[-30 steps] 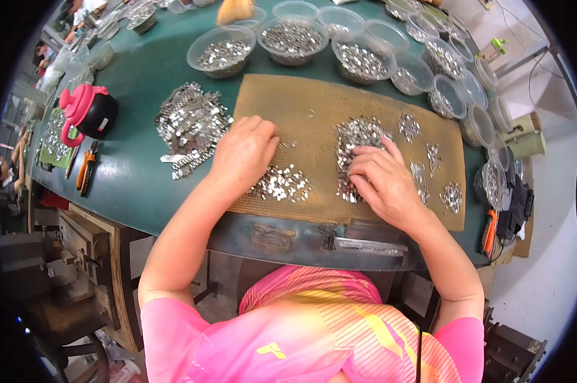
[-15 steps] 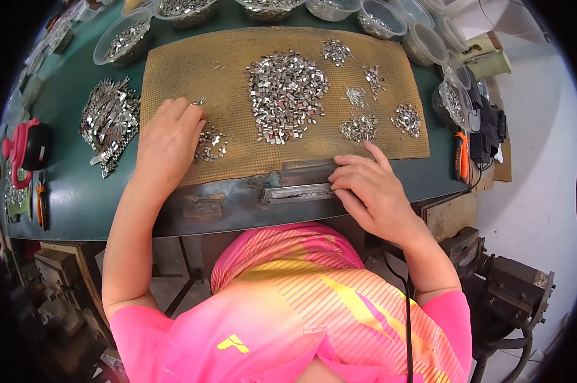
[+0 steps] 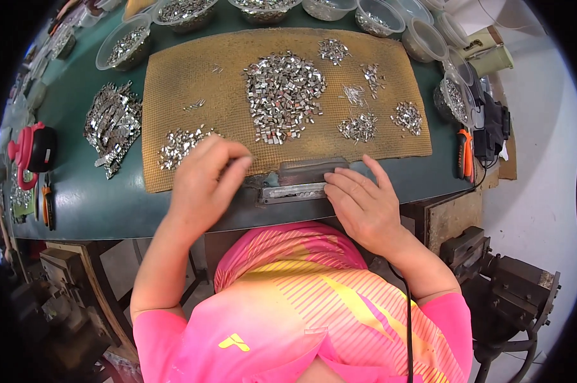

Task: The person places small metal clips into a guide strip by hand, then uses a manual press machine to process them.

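My left hand (image 3: 205, 185) hovers over the front edge of the tan ridged mat (image 3: 224, 127), its thumb and forefinger drawn together. Whatever they pinch, if anything, is too small to make out. Left of the long dark metal jig (image 3: 295, 193), those fingertips point toward it. My right hand (image 3: 368, 207) rests its stretched fingers on the jig's right end, with one finger raised apart. Behind the jig lies a dark flat block (image 3: 311, 171). A pile of small silvery metal pieces (image 3: 177, 147) sits beyond my left hand, and a larger heap (image 3: 283, 96) fills the mat's middle.
Linked metal strips (image 3: 113, 124) lie in a bundle left of the mat. Clear plastic tubs (image 3: 126, 45) of metal parts line the back. Orange-handled pliers (image 3: 464, 155) are at the right, another pair (image 3: 48, 201) at the left beside a pink-and-black container (image 3: 36, 150).
My left hand has moved right and nearer, from the small pieces on the mat toward the jig, uncovering the left pile. My right hand stays at the jig's right end.
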`<move>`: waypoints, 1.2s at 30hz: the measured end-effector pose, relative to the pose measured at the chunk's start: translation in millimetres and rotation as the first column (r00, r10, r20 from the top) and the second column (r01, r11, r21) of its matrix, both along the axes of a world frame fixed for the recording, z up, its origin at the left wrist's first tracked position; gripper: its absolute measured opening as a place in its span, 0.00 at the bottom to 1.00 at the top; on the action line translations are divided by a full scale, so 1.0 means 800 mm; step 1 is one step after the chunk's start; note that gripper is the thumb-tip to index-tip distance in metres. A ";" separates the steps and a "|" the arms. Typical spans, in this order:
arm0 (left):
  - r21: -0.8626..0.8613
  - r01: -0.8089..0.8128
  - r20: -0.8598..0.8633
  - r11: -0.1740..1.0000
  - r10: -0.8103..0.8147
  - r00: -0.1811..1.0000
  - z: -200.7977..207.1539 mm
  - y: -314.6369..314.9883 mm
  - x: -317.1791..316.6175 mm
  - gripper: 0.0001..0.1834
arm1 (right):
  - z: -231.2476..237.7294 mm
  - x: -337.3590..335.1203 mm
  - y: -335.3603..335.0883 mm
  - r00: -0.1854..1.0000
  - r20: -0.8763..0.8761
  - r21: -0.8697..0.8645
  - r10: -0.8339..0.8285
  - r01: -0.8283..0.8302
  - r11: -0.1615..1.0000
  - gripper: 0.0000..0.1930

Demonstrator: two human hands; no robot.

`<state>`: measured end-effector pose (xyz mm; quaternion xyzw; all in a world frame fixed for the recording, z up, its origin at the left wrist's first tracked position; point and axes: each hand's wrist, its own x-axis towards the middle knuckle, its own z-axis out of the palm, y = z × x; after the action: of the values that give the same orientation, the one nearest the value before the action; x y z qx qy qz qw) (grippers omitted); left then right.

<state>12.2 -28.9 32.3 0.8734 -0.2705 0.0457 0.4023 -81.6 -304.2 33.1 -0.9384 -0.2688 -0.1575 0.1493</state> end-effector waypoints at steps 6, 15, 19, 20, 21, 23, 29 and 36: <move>-0.184 0.108 -0.102 0.977 -0.128 0.987 -0.006 -0.039 -0.027 0.04 | 0.000 -0.010 -0.007 0.998 -0.066 0.052 0.002 0.002 0.999 0.17; -0.276 0.186 0.005 0.943 -0.193 0.981 -0.007 -0.069 -0.038 0.06 | 0.015 0.027 0.009 0.986 -0.160 0.432 0.051 0.023 0.902 0.10; -0.283 0.178 0.034 0.942 -0.176 0.984 -0.008 -0.072 -0.039 0.07 | 0.011 0.030 0.011 0.983 -0.173 0.482 0.053 0.038 0.875 0.08; -0.284 0.177 0.030 0.942 -0.176 0.984 -0.010 -0.072 -0.039 0.07 | 0.011 0.030 0.009 0.981 -0.179 0.478 0.068 0.026 0.878 0.07; -0.269 0.204 0.087 0.941 -0.188 0.978 -0.012 -0.072 -0.038 0.07 | 0.012 0.030 0.007 0.979 -0.185 0.474 0.084 0.015 0.881 0.07; -0.252 0.228 0.140 0.940 -0.197 0.970 -0.016 -0.069 -0.035 0.08 | 0.014 0.031 -0.002 0.979 -0.187 0.396 0.080 0.001 0.918 0.07; -0.176 0.116 0.163 0.978 -0.087 0.983 -0.014 -0.049 -0.030 0.15 | 0.019 0.028 -0.005 0.975 -0.204 0.124 0.091 -0.066 0.990 0.07; -0.202 0.075 0.111 0.976 -0.053 0.992 -0.019 -0.037 -0.031 0.14 | 0.020 0.027 0.001 0.987 -0.118 -0.006 0.109 -0.111 0.994 0.08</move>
<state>-12.9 -58.4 17.5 0.8143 -0.3131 0.1063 0.4771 -60.2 -303.5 49.2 -0.9307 -0.3119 -0.0921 0.1674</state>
